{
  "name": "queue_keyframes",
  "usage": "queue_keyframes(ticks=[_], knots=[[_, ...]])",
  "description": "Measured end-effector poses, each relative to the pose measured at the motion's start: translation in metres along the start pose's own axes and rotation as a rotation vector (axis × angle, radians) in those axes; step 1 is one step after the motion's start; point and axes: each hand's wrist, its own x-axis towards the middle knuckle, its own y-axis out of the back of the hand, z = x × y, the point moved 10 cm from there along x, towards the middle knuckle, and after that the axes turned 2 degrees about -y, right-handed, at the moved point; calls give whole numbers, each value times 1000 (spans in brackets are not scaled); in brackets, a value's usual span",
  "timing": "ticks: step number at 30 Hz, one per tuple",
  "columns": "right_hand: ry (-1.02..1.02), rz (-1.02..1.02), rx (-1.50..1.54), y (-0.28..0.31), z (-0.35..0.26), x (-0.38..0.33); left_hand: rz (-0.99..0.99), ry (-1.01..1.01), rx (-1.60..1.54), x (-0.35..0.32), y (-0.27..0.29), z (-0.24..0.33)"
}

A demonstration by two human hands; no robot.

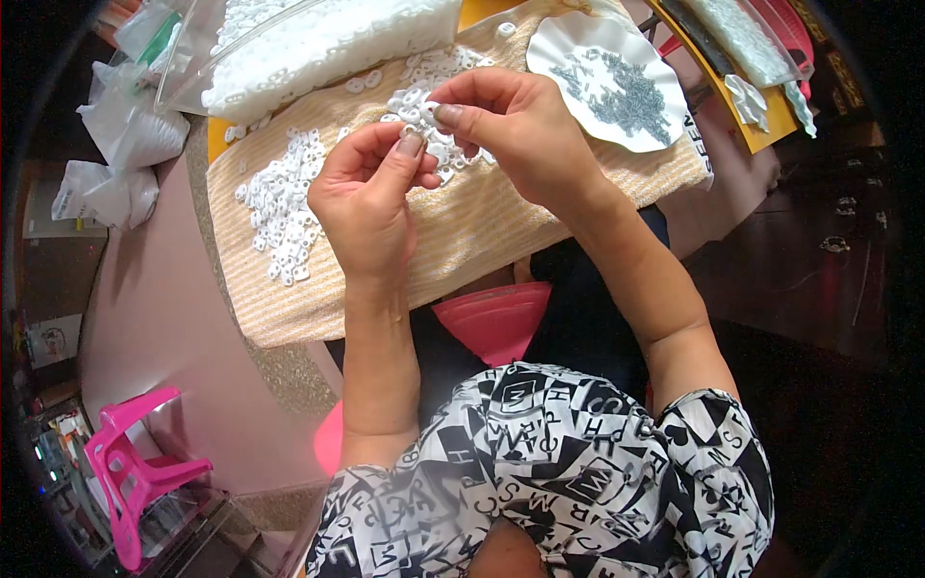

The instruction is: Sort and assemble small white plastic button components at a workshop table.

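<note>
My left hand (371, 197) and my right hand (525, 130) are raised close together over a cloth-covered table. Between my right thumb and finger I pinch a small white plastic piece (431, 108). My left thumb and fingers pinch another small white piece (409, 131), partly hidden by the thumb. Beneath and behind the hands lies a pile of white pieces (424, 72). A second pile of small white pieces with holes (284, 202) spreads to the left. On the right, a white scalloped plate (670, 67) holds many small grey metal pins or screws (631, 101).
A striped yellow cloth (462, 246) covers the table. At the far side stands a clear tub (332, 53) full of white rings. Plastic bags (135, 130) hang at left, above a pink stool (140, 472) on the floor. A red-pink scoop-shaped object (493, 323) is near my lap.
</note>
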Motion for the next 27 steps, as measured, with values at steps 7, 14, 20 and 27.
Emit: queue_keyframes(ticks=[7, 14, 20, 27], knots=[[122, 34, -275, -2, -18, -4, -17, -64, 72, -2, -4, 6], [75, -61, -153, -11, -16, -5, -87, -121, 78, -2, -9, 9], [8, -169, -8, -11, -11, -5, -235, -109, 65, 0, -15, 6], [-15, -232, 16, -17, -11, -7, -368, -111, -81, 0, -20, 6]])
